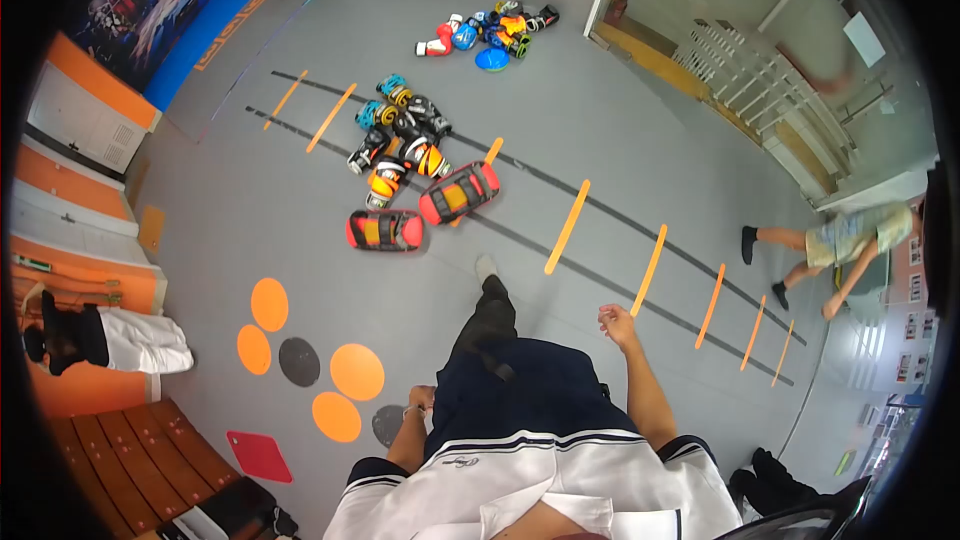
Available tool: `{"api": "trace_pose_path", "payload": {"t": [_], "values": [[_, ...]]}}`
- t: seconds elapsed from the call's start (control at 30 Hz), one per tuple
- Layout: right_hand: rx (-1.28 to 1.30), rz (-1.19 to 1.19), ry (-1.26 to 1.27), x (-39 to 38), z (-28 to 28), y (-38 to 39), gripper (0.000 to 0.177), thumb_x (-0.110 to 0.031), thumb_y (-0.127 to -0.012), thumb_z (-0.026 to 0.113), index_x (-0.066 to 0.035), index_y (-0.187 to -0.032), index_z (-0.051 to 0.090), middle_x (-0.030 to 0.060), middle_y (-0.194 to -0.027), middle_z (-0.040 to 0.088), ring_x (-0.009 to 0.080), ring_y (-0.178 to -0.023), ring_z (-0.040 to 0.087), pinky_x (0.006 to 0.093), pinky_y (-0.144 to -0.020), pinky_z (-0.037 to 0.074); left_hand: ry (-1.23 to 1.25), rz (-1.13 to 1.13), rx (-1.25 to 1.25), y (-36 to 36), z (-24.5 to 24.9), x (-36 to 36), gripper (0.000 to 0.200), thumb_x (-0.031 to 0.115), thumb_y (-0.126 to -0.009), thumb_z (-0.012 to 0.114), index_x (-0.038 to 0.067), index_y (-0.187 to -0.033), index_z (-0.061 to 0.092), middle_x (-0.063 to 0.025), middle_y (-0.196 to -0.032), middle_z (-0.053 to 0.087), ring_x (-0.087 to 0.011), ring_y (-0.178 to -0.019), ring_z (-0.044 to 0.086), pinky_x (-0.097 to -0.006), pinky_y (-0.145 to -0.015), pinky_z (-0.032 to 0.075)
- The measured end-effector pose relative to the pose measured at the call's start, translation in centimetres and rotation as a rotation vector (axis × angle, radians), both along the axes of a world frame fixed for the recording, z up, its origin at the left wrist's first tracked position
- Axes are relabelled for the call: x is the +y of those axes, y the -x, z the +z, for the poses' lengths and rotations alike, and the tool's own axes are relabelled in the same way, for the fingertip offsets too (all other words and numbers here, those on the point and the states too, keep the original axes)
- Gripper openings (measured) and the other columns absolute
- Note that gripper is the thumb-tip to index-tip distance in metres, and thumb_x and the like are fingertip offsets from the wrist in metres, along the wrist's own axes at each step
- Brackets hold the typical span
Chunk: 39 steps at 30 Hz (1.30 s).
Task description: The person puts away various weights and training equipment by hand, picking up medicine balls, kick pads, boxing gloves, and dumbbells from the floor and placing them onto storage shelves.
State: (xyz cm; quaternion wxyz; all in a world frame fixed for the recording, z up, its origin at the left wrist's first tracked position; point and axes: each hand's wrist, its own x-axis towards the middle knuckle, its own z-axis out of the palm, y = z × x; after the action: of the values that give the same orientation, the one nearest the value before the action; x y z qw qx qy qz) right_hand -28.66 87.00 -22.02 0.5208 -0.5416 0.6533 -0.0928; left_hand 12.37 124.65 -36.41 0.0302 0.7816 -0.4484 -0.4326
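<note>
My right hand (616, 326) hangs out over the floor near an orange ladder rung (650, 270), its fingers loosely curled and apart with nothing in them. My left hand (422, 398) is down beside my dark shorts (530, 380), a band at the wrist and the fingers mostly hidden. Ahead of my stepping foot (486, 268) lie two red and black strike pads (460, 192). Against them is a heap of boxing gloves (420, 152) in orange, black and blue, lying across the agility ladder's dark straps (540, 245).
A second pile of gloves (500, 30) lies farther ahead, with a blue disc (492, 60). Orange floor dots (357, 372) and a red mat (260, 456) are on the left. One person (860, 240) moves at right; another (120, 340) is by the lockers (80, 200).
</note>
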Motion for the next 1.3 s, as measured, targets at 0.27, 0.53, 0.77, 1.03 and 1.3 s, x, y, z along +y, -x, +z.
{"api": "trace_pose_path", "payload": {"t": [0.27, 0.53, 0.77, 1.03, 1.3], "values": [[0.011, -0.087, -0.143, -13.8, -1.1, -3.7, 0.02, -0.006, -0.089, 0.058, -0.004, -0.108, 0.062, 0.0063, -0.081, 0.067, 0.0143, -0.062, 0.063, 0.0284, -0.051, 0.051, 0.052, 0.843, 0.416, -10.3, 6.0, -34.8, 0.024, 0.022, -0.087, 0.063, 0.0, -0.092, 0.07, -0.0063, -0.079, 0.069, -0.0151, -0.064, 0.065, -0.0292, -0.054, 0.052], [-0.042, -0.193, -0.224, -29.4, -3.8, -3.0, 0.019, -0.005, -0.088, 0.059, -0.002, -0.107, 0.063, 0.0085, -0.081, 0.068, 0.0164, -0.061, 0.065, 0.0287, -0.051, 0.052, 0.277, 0.657, 0.319, -14.6, 11.8, -59.2, 0.026, 0.026, -0.091, 0.062, 0.002, -0.092, 0.071, -0.0027, -0.075, 0.067, -0.0116, -0.062, 0.062, -0.026, -0.053, 0.048], [0.003, -0.368, -0.253, -45.3, -2.7, 0.5, 0.018, -0.015, -0.092, 0.058, -0.004, -0.106, 0.064, 0.0105, -0.084, 0.07, 0.0182, -0.062, 0.066, 0.0314, -0.054, 0.055, -0.084, 0.947, 0.514, -9.8, 4.1, -61.6, 0.024, 0.024, -0.085, 0.059, 0.002, -0.086, 0.068, -0.0083, -0.071, 0.066, -0.0255, -0.052, 0.062, -0.0369, -0.047, 0.054], [0.027, -0.383, -0.155, -59.9, -2.1, -0.5, 0.017, -0.011, -0.092, 0.053, -0.004, -0.102, 0.065, 0.01, -0.084, 0.07, 0.0184, -0.063, 0.066, 0.0324, -0.055, 0.056, -0.291, 1.127, 0.619, -11.3, 1.3, -68.6, 0.029, 0.032, -0.09, 0.052, 0.009, -0.103, 0.064, -0.0117, -0.086, 0.067, -0.0264, -0.062, 0.065, -0.0431, -0.053, 0.054], [0.116, -0.404, -0.264, -70.0, -0.5, -13.2, 0.021, -0.014, -0.09, 0.059, -0.002, -0.105, 0.066, 0.01, -0.085, 0.07, 0.0191, -0.068, 0.069, 0.0329, -0.057, 0.058, -0.176, 0.952, 0.64, -26.7, -0.8, -92.1, 0.027, 0.018, -0.086, 0.059, 0.003, -0.107, 0.063, -0.0147, -0.083, 0.069, -0.0254, -0.059, 0.067, -0.04, -0.052, 0.057]]}}
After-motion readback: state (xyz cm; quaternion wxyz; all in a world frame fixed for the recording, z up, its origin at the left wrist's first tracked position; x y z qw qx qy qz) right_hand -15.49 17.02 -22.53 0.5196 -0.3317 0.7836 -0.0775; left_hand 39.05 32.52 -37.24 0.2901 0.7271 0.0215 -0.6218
